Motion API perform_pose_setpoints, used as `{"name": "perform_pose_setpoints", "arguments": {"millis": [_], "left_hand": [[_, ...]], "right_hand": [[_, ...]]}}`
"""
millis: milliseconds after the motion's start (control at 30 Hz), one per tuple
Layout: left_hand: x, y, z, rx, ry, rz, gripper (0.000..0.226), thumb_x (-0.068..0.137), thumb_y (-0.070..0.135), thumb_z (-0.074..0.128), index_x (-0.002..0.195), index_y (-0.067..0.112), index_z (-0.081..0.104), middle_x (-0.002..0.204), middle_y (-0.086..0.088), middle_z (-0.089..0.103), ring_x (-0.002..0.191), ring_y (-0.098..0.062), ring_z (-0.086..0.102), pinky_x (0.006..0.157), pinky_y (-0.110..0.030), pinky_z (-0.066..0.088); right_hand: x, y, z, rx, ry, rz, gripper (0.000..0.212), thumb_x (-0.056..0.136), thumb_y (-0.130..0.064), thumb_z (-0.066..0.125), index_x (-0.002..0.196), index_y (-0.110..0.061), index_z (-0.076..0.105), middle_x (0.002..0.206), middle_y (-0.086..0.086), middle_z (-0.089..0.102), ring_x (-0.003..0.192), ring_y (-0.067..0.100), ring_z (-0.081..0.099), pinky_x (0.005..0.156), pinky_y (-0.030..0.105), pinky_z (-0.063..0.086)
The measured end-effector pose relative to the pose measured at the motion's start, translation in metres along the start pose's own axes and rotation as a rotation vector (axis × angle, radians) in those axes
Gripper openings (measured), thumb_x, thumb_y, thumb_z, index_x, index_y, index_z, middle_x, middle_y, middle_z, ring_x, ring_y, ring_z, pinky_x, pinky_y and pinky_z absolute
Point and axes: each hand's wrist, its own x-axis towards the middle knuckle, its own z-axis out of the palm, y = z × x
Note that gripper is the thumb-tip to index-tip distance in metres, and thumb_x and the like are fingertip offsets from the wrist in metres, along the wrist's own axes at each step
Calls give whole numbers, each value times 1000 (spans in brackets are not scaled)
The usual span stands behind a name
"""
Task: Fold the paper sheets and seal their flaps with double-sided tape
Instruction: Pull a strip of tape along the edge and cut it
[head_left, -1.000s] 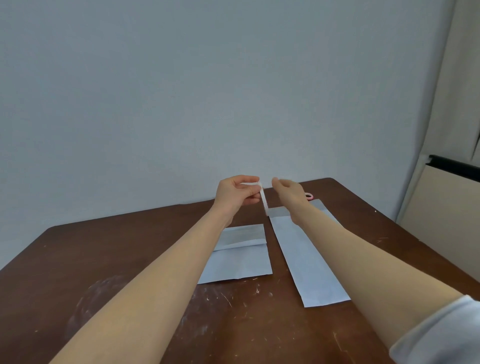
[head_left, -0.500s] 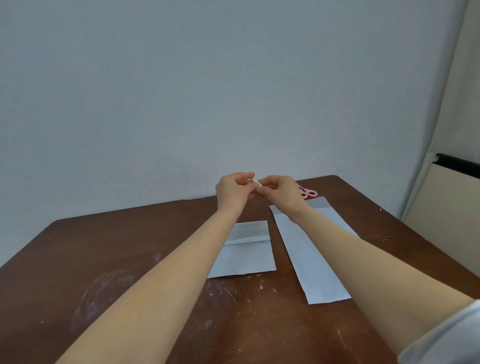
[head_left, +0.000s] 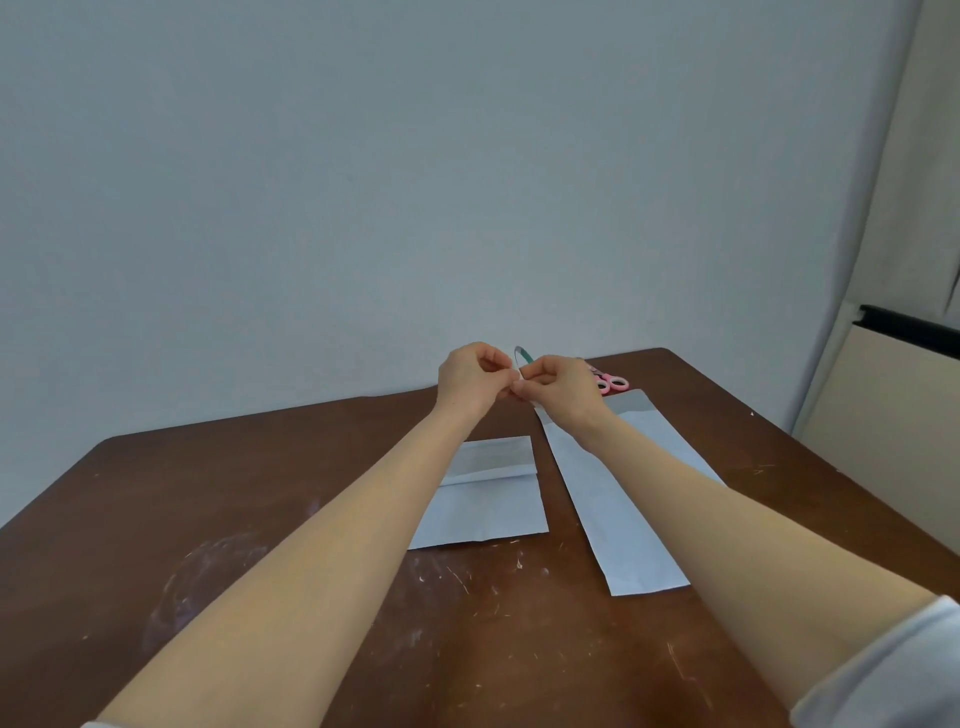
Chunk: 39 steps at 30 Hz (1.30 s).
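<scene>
Change: a second ago the two hands were apart, with a pale strip hanging down between them over the far end of the long sheet. Now they have closed up, fingertips nearly touching, raised above the surface (head_left: 249, 519).
Meaning: this looks like peeling or readying the double-sided tape, so no flap is being sealed yet. One sheet seems folded and the other is still to fold.
Left grip (head_left: 475, 376): fingers curled, thumb and forefinger pinching one end of the tape strip.
Tape strip (head_left: 521, 359): small and pale, with a greenish curl standing up above the fingertips. It is held in the air and touches neither sheet. I cannot tell the backing from the sticky layer.
Right grip (head_left: 558, 387): fingers curled, pinching the same strip from the other side.
Folded sheet (head_left: 488, 504): lies flat below the left forearm, its top band turned down across it. I cannot tell whether that flap is stuck.
Long sheet (head_left: 623, 509): flat and unfolded, just beside the folded one, partly under the right forearm, with a grey band at its far end.
Scissors (head_left: 613, 383): pink handles, beyond the long sheet and behind the right grip.
Containers: none in view. The folded sheet may form a pocket, and nothing shows inside it.
</scene>
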Motion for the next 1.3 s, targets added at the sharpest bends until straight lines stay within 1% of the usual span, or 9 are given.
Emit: {"name": "perform_pose_setpoints", "arguments": {"millis": [133,267,367,500,633,867,1033,1200,1300], "left_hand": [[0,-1,-4,60,17,119,18,80,3,69,96,11,70,86,-2,66,62,-11,61,55,-12,53],[3,-2,-6,131,78,161,6,80,10,71,81,15,73,81,2,70,66,-15,66,65,-28,59],[4,1,-8,135,50,101,7,82,11,69,77,17,70,78,8,65,68,-10,62,58,-21,56],[4,-1,-15,-135,-15,-99,7,86,8,66,92,6,70,95,-7,68,83,-16,65,64,-24,58],[2,1,-21,-387,-62,-260,4,87,5,66,91,4,65,91,-10,67,74,-18,66,65,-25,59],[6,4,-38,-582,-28,-425,8,81,1,69,80,6,63,72,-4,61,61,-10,56,43,-17,46],[0,-3,-46,-624,-14,-491,8,83,-2,63,78,4,60,70,-6,62,43,-5,54,40,-14,44],[-5,-18,-58,-632,48,-502,10,84,-5,62,78,3,59,70,-9,61,39,-6,55,41,-15,47],[-7,-26,-66,-609,98,-514,7,84,-4,63,81,1,60,69,-9,61,39,-7,57,41,-16,49]], "right_hand": [[-2,-10,-2,57,-31,-4,15,87,-6,68,98,4,65,91,18,73,74,15,69,75,19,57],[-1,-14,-2,83,-58,-16,15,89,-5,65,97,7,63,85,20,70,71,18,68,80,29,59],[-2,-16,-2,49,-80,-10,15,91,-16,65,88,-2,63,73,10,67,67,15,62,74,27,56],[-3,-24,-4,-88,-57,28,37,92,-33,61,63,-11,55,56,-3,49,57,10,46,63,24,41],[-4,-36,-10,-48,-97,92,40,95,-32,56,61,-11,53,56,-2,44,51,7,40,51,14,33],[-3,-40,-24,15,-81,179,34,92,-25,57,61,-14,66,47,-6,39,51,11,33,55,22,29],[-9,-36,-27,-37,-92,191,29,91,-25,60,65,-13,67,57,-4,55,54,9,39,56,18,33],[-15,-38,-33,-41,-110,194,21,91,-16,58,76,-5,67,62,-2,62,34,-4,49,37,3,32],[-14,-36,-33,-82,-130,210,20,90,-16,57,73,-6,64,66,1,62,31,-5,48,39,6,35]]}}
